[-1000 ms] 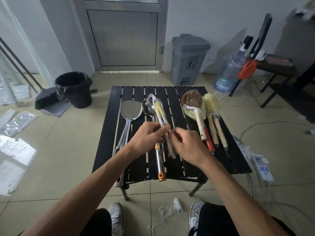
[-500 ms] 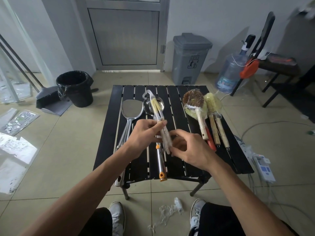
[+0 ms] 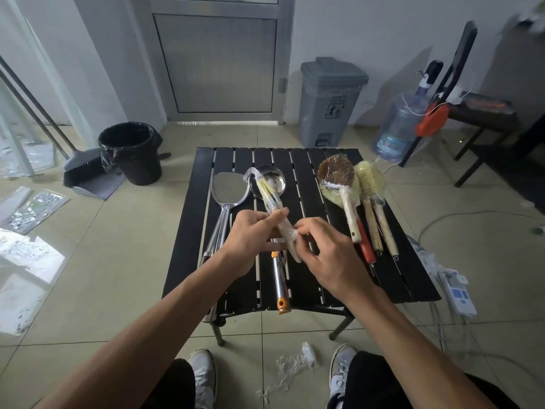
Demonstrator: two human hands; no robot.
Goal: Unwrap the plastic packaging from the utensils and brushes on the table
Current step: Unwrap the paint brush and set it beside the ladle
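Head view shows your left hand (image 3: 250, 234) wrapped round the middle of a plastic-wrapped bottle brush (image 3: 272, 209), its grip closed on the shaft so the brush stays lifted above the worktop (image 3: 203, 172) and tilted, yellow head pointing away from you over the steel ladle (image 3: 269, 183). That hold seems meant to steady the brush while the other hand works. Your right hand (image 3: 327, 255) sits at the near end of the brush, thumb and fingertips (image 3: 299, 231) pinching the bunched film there, likely hunting a loose edge to peel from the handle end.

Left of the ladle lies a bare steel spatula (image 3: 228, 193); both look free of wrap, so they read as finished. Right of the ladle, a round brown brush (image 3: 336, 175) and the long yellow brushes (image 3: 370, 184) lie together, film visible at least on the brown one's neck, waiting their turn. Near you from the ladle, on the floor between your shoes, sits a crumpled scrap of clear plastic (image 3: 295, 364), presumably dropped wrap.
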